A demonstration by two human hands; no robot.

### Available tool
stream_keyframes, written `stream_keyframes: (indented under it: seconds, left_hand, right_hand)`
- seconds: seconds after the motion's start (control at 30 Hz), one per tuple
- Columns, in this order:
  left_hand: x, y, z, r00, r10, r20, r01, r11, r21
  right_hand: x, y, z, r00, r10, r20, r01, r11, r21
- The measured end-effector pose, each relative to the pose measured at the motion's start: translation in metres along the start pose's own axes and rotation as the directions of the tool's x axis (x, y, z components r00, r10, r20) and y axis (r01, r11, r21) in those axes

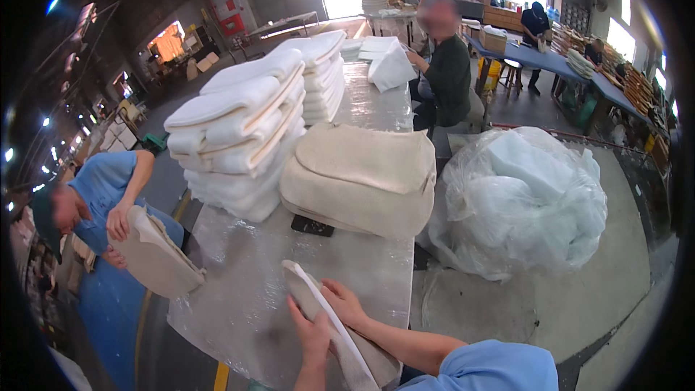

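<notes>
A beige fabric cushion cover with white padding along its edge (pixel 340 347) stands on edge, tilted, at the near side of the table. My left hand (pixel 313 333) grips its left face, with the thumb up by the white edge. On the right side my right hand (pixel 344 305) holds the same cover, its fingers bent over the fabric and partly hidden. Just beyond my hands lies a stack of folded beige covers (pixel 358 177). A small black flat object (pixel 313 226) sticks out at that stack's near left corner.
Tall stacks of white padding (pixel 242 116) stand behind on the plastic-covered table (pixel 239 268). To the right sits a big clear bag of white filling (pixel 525 203). A person at left (pixel 108 195) holds another beige cover; a person in dark green (pixel 445 72) sits farther off.
</notes>
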State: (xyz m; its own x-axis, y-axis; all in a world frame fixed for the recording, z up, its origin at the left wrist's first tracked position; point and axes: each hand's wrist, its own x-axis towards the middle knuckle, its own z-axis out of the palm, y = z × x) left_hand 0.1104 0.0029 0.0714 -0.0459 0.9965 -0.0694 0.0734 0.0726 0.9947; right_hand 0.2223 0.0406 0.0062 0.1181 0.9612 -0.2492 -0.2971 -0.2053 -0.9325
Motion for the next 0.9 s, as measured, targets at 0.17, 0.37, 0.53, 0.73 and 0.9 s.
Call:
stream_keyframes:
  seconds: [0.17, 0.37, 0.53, 0.73, 0.9]
  left_hand:
    - [0.078, 0.021, -0.001, 0.997, -0.006, -0.08, 0.034, 0.933, 0.36]
    - [0.093, 0.023, -0.025, 0.996, -0.014, 0.084, -0.02, 0.921, 0.389]
    - [0.064, 0.048, -0.004, 0.981, 0.07, 0.181, -0.163, 0.803, 0.573]
    - [0.075, 0.057, 0.0, 0.998, 0.059, 0.039, -0.07, 0.736, 0.674]
    - [0.091, 0.035, -0.026, 0.998, 0.039, -0.055, 0.002, 0.799, 0.601]
  right_hand:
    - [0.07, -0.042, 0.012, 0.961, -0.173, 0.217, 0.166, 0.985, 0.048]
    - [0.087, -0.073, 0.026, 0.94, -0.178, 0.29, 0.3, 0.837, -0.458]
    - [0.095, -0.07, 0.026, 0.955, -0.199, 0.22, 0.28, 0.852, -0.443]
    - [0.094, -0.061, 0.041, 0.941, -0.306, 0.148, 0.339, 0.87, -0.359]
    - [0.099, -0.062, 0.038, 0.945, -0.264, 0.193, 0.318, 0.879, -0.354]
